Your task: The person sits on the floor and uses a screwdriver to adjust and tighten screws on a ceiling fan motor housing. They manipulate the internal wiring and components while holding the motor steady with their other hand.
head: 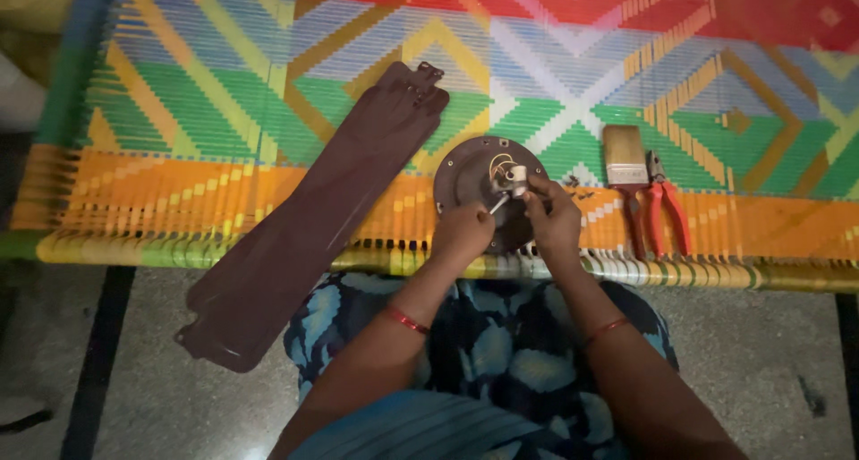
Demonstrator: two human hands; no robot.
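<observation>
Both sets of fingers (537, 190) pinch together on a small white part (513, 181) atop the round brown fan motor (465, 178), left hand (461, 232) and right hand (555, 218) alike. The motor sits on the woven cot's (179, 191) near edge (brightly striped). Fan blades (304, 218) lie left of the motor; brush (625, 156) and pliers (667, 205) right.

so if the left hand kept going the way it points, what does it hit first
Probably the small white part at the middle of the round brown fan motor. The left hand points up and right toward it, holding a thin tool; depth is unclear.
</observation>
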